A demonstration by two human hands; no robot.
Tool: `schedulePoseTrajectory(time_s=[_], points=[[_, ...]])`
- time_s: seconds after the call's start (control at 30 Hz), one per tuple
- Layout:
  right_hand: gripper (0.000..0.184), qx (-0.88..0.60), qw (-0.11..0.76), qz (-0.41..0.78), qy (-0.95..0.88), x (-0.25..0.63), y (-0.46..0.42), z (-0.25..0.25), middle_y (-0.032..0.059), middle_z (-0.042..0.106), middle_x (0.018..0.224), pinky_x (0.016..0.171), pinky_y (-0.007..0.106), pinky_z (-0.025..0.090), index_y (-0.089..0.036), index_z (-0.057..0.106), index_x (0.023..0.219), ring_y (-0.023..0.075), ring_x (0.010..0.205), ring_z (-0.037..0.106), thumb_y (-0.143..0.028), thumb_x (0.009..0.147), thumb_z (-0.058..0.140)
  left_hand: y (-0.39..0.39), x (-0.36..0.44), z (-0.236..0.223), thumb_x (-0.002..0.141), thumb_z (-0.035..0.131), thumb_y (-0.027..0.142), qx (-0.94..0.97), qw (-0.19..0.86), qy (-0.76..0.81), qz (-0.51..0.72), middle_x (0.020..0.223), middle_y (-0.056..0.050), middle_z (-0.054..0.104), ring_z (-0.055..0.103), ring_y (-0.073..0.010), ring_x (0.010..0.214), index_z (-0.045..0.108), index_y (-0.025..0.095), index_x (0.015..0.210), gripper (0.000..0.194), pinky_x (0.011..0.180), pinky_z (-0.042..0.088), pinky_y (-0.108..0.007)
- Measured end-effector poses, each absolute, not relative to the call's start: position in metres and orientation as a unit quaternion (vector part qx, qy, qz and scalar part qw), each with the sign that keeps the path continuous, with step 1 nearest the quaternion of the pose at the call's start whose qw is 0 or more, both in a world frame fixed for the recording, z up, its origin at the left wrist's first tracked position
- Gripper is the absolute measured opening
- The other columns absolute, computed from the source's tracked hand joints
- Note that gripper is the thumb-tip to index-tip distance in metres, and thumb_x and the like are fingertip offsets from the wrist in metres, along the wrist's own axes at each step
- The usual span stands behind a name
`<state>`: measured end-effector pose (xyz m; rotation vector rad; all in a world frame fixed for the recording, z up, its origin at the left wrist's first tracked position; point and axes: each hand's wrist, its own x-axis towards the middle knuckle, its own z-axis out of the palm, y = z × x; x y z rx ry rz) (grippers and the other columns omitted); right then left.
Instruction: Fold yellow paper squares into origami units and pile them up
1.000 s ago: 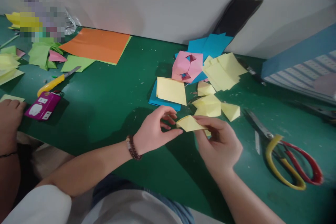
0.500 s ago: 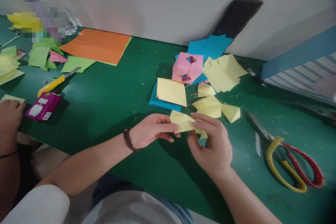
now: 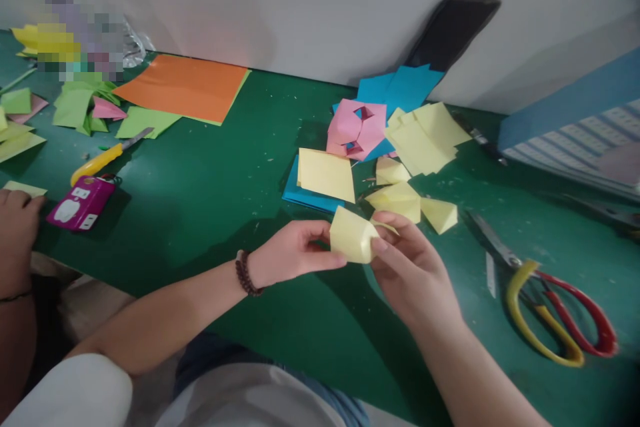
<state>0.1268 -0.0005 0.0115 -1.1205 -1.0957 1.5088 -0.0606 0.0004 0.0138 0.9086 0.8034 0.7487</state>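
As the left grip (image 3: 295,257) and the right grip (image 3: 415,273) pinch a folded yellow paper (image 3: 353,235) between them, it sits above the green surface (image 3: 200,213). Yellow paper bits (image 3: 397,202) lie just past the right grip, near the scissors (image 3: 550,307).

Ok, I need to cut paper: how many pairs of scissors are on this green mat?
1: red-and-yellow-handled steel scissors, lying at right. A dark tool farther right may be another; unclear.

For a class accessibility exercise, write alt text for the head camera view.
A person's left hand and right hand hold a folded yellow paper piece above a green mat. Loose yellow folded pieces, a pink folded paper form and blue paper sheets lie ahead, with yellow-and-red-handled scissors to the right.
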Motion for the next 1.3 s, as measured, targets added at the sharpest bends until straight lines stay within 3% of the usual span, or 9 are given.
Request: schedulePoseTrajectory(time_s=[0.1,0.2,0.53,0.93,1.13,1.3], points=[[0.023,-0.457,0.461,0.612,-0.451,0.128,0.001,0.012,-0.0011,0.065,0.076,0.055,0.025,0.052,-0.027,0.064,0.094,0.0128,0.063,0.062,-0.038,0.076,0.073,0.002,-0.062,0.013,0.061,0.084,0.048,0.349,0.817,0.319,0.331,0.103,-0.01,0.069,0.062,-0.0212,0.099,0.07,0.014,0.095,0.05,0.089,0.047,-0.035],[0.018,-0.457,0.451,0.609,-0.466,0.128,0.001,0.013,-0.0006,0.065,0.077,0.056,0.024,0.052,-0.025,0.065,0.087,0.0123,0.064,0.062,-0.036,0.076,0.074,0.003,-0.062,0.013,0.062,0.082,0.053,0.297,0.839,0.319,0.326,0.1,-0.011,0.07,0.064,-0.0218,0.097,0.073,0.014,0.091,0.05,0.09,0.047,-0.037],[0.01,-0.441,0.432,0.491,-0.615,0.122,-0.004,0.017,0.0032,0.067,0.09,0.067,0.027,0.058,-0.025,0.068,0.086,0.0165,0.085,0.067,-0.032,0.08,0.071,0.002,-0.06,0.01,0.062,0.084,0.036,0.247,0.853,0.322,0.327,0.09,-0.007,0.071,0.064,-0.0185,0.088,0.073,0.012,0.09,0.038,0.089,0.045,-0.033],[0.009,-0.445,0.41,0.501,-0.619,0.122,-0.003,0.016,0.0013,0.064,0.079,0.064,0.026,0.058,-0.024,0.066,0.079,0.0146,0.075,0.064,-0.03,0.078,0.072,0.002,-0.06,0.01,0.055,0.09,0.034,0.16,0.88,0.326,0.307,0.079,-0.004,0.069,0.062,-0.0138,0.079,0.072,0.014,0.077,0.035,0.084,0.048,-0.03],[0.018,-0.465,0.406,0.567,-0.546,0.125,-0.004,0.008,-0.001,0.063,0.077,0.058,0.023,0.057,-0.023,0.064,0.083,0.0117,0.067,0.063,-0.034,0.075,0.076,0.002,-0.059,0.011,0.054,0.09,0.032,0.17,0.876,0.342,0.295,0.077,-0.004,0.068,0.062,-0.0136,0.078,0.072,0.01,0.079,0.037,0.084,0.046,-0.03],[0.016,-0.464,0.406,0.551,-0.563,0.123,-0.002,0.01,-0.0007,0.063,0.076,0.058,0.024,0.057,-0.023,0.064,0.079,0.0122,0.067,0.063,-0.035,0.077,0.074,0.001,-0.058,0.01,0.057,0.088,0.029,0.124,0.887,0.322,0.307,0.084,-0.006,0.069,0.063,-0.0151,0.08,0.072,0.01,0.084,0.037,0.082,0.049,-0.031]])
